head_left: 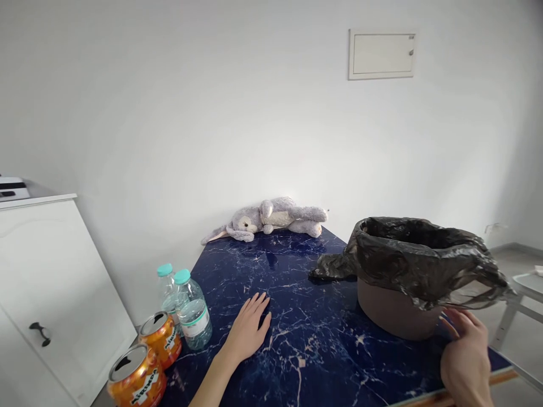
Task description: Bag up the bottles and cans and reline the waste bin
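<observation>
At two o'clock stands the bin (394, 314), a black bag (399, 257) already lining it, my right hand (466, 347) close beside it, grip unclear, my left hand (251, 329) flat and empty on the table (314, 345), with bottles (195, 323) at ten o'clock and cans (142, 380) at nine outside the bin.

Tabletop (297, 362): cans (139, 380) near left, bottles (195, 322) just behind. Bin (394, 311) on right. Plush rabbit (278, 219) lies across far end, before wall (212, 113).
</observation>
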### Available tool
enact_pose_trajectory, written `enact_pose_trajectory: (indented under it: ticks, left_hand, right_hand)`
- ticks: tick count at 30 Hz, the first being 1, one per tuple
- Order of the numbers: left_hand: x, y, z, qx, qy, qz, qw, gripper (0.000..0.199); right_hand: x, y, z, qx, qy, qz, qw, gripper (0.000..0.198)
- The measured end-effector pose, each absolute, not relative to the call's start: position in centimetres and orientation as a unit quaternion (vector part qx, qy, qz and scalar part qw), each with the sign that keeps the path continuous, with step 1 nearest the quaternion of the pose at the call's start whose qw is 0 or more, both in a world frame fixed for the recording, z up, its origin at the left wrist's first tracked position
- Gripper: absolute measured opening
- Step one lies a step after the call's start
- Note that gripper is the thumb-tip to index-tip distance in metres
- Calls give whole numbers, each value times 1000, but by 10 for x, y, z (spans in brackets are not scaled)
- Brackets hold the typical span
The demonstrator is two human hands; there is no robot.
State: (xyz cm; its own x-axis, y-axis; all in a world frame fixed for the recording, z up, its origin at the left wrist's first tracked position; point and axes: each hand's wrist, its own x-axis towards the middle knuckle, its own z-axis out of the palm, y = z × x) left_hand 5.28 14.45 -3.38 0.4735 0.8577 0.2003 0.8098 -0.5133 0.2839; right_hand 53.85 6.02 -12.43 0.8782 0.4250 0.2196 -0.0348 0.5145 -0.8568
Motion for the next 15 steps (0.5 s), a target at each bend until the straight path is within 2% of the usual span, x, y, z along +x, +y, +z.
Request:
enact_pose_trajectory:
  ticks: [6, 15]
  left_hand:
    - [55, 142, -28, 853, 497, 140, 71, 65]
    - [51, 146, -33, 859, 478, 171, 69, 60]
  right_hand:
    - [506, 62, -87, -504, -165, 196, 825, 54]
    - [510, 59, -90, -538, -223, 207, 786, 57]
